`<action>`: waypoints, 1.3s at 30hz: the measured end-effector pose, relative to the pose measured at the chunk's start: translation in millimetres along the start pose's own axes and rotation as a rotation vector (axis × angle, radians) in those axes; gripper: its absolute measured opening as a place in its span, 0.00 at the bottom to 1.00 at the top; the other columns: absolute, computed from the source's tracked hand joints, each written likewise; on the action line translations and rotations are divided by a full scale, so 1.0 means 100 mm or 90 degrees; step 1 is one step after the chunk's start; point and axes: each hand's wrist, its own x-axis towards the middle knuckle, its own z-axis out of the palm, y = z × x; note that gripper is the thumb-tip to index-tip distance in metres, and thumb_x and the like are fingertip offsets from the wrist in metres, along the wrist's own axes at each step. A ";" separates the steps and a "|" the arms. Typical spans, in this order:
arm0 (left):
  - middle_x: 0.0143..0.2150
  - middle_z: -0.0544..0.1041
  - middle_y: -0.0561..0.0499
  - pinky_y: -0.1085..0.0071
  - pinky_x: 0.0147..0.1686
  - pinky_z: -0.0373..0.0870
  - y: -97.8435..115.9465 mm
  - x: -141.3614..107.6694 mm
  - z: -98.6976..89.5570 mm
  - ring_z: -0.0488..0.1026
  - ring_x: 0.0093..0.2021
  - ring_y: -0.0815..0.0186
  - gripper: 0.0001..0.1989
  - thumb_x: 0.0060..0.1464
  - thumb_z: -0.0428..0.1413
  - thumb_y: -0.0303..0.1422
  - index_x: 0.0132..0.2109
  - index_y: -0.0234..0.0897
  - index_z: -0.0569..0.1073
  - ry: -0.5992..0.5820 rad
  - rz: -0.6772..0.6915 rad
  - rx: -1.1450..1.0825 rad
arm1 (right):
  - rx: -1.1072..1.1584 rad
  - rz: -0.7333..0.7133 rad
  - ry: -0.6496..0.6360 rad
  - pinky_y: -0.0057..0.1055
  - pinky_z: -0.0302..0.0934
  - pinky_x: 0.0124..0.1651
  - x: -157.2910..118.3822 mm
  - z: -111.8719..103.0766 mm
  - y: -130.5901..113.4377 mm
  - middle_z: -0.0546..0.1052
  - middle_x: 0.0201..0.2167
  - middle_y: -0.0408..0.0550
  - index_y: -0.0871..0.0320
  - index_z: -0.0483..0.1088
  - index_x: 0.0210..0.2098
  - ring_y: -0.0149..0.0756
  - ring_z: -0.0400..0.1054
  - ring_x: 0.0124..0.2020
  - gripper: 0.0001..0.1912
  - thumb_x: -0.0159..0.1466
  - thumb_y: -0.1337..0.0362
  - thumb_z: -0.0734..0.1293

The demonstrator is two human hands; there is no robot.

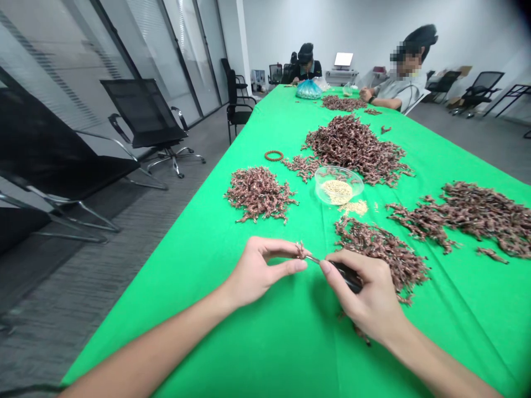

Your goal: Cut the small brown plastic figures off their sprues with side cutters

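Observation:
My left hand (256,272) pinches a small brown figure-like piece (300,251) between its fingertips, above the green cloth. In my right hand (375,296) is a hand tool (349,277) with a black handle and a thin metal shaft; its tip meets the small piece, and its exact shape is too small to tell. A pile of similar brown pieces (384,251) lies just beyond my right hand, partly hidden by it. Beyond my left hand sits another pile (261,193). A clear round tub (357,185) of tiny pale bits stands between the piles, with more pale bits (354,208) spilled beside it.
A large brown heap (354,146) and a right-hand heap (489,215) cover parts of the green-covered table (199,276). A beaded ring (274,156) lies farther left. Two people sit at the far part, near a blue bag (308,90). Office chairs (145,113) line the left side.

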 end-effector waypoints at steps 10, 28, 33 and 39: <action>0.35 0.83 0.50 0.74 0.36 0.77 -0.03 0.02 0.02 0.79 0.32 0.68 0.11 0.42 0.71 0.29 0.35 0.34 0.81 0.022 -0.066 -0.091 | -0.054 -0.109 0.060 0.27 0.57 0.27 0.00 0.01 0.03 0.71 0.25 0.41 0.59 0.72 0.35 0.27 0.64 0.23 0.03 0.63 0.65 0.68; 0.47 0.80 0.38 0.65 0.42 0.79 0.00 -0.03 0.05 0.82 0.40 0.56 0.16 0.52 0.66 0.32 0.46 0.29 0.74 -0.030 -0.196 -0.228 | -0.161 -0.203 0.083 0.29 0.60 0.31 0.02 0.05 0.16 0.73 0.29 0.47 0.61 0.71 0.39 0.31 0.65 0.28 0.07 0.61 0.68 0.69; 0.50 0.79 0.37 0.68 0.38 0.80 0.02 -0.04 0.05 0.82 0.40 0.56 0.17 0.50 0.67 0.31 0.45 0.29 0.73 -0.043 -0.188 -0.215 | -0.147 -0.200 0.069 0.28 0.60 0.30 0.03 0.05 0.15 0.72 0.28 0.46 0.61 0.71 0.38 0.30 0.65 0.26 0.05 0.62 0.67 0.69; 0.41 0.80 0.44 0.70 0.34 0.80 0.03 -0.05 0.06 0.83 0.37 0.57 0.18 0.46 0.69 0.30 0.43 0.30 0.73 -0.035 -0.197 -0.254 | -0.214 -0.269 0.091 0.30 0.62 0.32 0.03 0.03 0.17 0.74 0.31 0.49 0.61 0.70 0.42 0.34 0.68 0.30 0.10 0.60 0.67 0.69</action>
